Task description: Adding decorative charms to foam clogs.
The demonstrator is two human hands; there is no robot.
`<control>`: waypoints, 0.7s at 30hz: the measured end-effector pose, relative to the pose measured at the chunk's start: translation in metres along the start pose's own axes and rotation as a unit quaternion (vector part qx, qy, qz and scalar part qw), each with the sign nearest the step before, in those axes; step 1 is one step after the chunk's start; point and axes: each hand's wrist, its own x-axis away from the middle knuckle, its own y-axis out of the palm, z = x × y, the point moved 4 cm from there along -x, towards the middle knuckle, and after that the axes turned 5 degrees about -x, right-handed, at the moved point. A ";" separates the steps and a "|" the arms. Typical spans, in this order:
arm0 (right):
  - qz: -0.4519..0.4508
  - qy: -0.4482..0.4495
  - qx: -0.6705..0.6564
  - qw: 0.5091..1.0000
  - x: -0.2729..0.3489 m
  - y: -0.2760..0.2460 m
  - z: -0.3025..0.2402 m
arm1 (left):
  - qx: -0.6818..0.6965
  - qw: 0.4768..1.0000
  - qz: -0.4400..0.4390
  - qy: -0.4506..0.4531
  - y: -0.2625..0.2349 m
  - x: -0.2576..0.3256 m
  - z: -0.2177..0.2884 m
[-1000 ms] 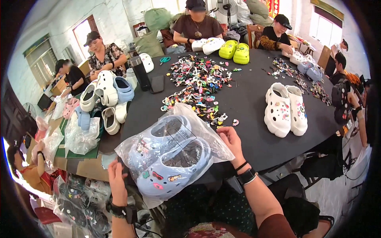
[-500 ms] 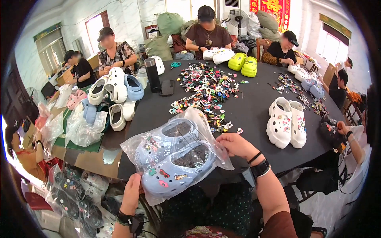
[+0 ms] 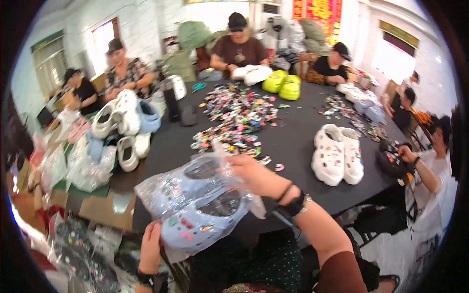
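Note:
A pair of light blue clogs [image 3: 195,232] with colourful charms lies inside a clear plastic bag [image 3: 149,190] at the table's near edge. My left hand [image 3: 151,248] grips the bag's lower left side by the front clog's toe, thumb uppermost. At the bag's upper right, by the clogs' heels, my right hand [image 3: 256,177] is closed on the gathered plastic; its fingertips are partly hidden. To the right stands a pair of white clogs [image 3: 328,158] with charms on the dark table.
Loose shoe charms [image 3: 239,110] are heaped mid-table. Lime green clogs [image 3: 289,88], a black bottle [image 3: 169,101] and a phone [image 3: 188,115] lie beyond. White and blue clogs [image 3: 126,117] pile up at left. Several people sit around the table. Bagged dark clogs [image 3: 83,254] lie lower left.
My right hand has moved left and up from the bag's right corner to its top edge, bunching the plastic. The whole view has shifted a little and blurred. My left hand keeps its place on the bag.

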 end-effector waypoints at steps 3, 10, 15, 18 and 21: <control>-0.144 0.085 0.059 0.984 -0.033 0.025 -0.006 | 0.029 0.999 0.006 0.042 -0.022 -0.008 -0.020; -0.086 0.026 0.133 0.987 -0.036 0.058 0.018 | -0.237 0.964 -0.053 0.105 0.014 0.023 0.043; -0.024 -0.028 0.190 0.981 -0.023 0.038 -0.010 | -0.020 0.998 -0.064 0.001 0.029 0.019 0.045; -0.002 -0.025 0.164 0.986 -0.010 0.040 -0.013 | 0.033 0.994 -0.062 -0.080 0.025 0.008 0.027; -0.089 0.045 0.161 0.982 -0.005 0.037 -0.015 | -0.023 0.998 -0.030 -0.051 0.023 0.012 0.029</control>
